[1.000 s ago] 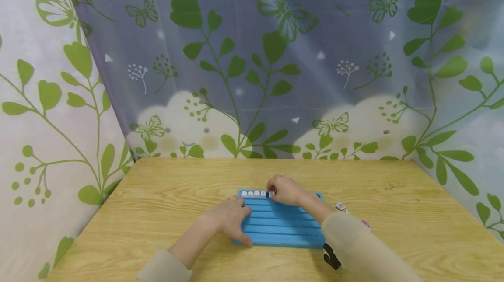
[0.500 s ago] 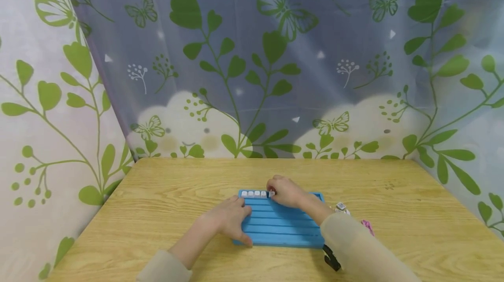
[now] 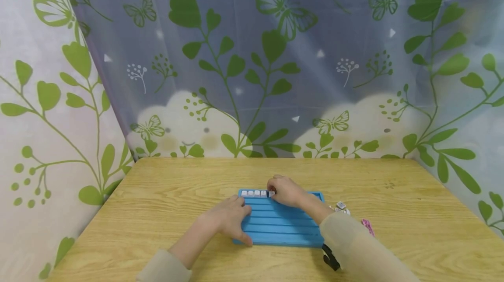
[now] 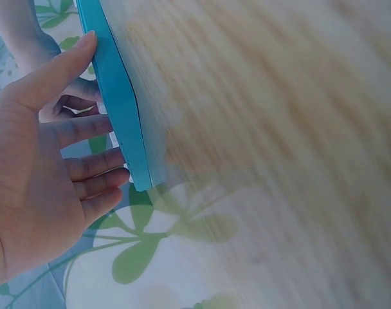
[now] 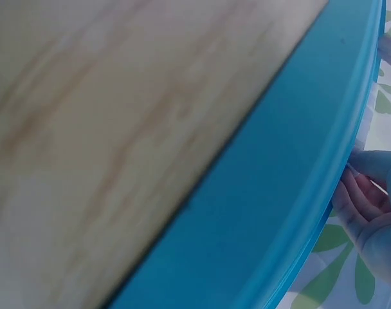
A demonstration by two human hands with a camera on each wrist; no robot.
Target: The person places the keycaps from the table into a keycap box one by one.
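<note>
A ridged blue tray lies on the wooden table. White keycaps stand side by side in the left part of its far row. My left hand rests on the tray's left edge, and in the left wrist view its loosely spread fingers touch the side wall. At the far row, my right hand pinches a white keycap just right of the others, its fingertips partly covering it. The right wrist view shows that hand's thumb and fingers together beyond the tray wall; the keycap is hidden there.
Loose white keycaps lie right of the tray, partly behind the right forearm. A small pink object sits farther right. A black curved piece shows beside the right sleeve. Patterned cloth hangs behind the table.
Both hands keep almost the same place. The right sleeve has shifted slightly, and more of the loose keycaps and the pink object now shows.
</note>
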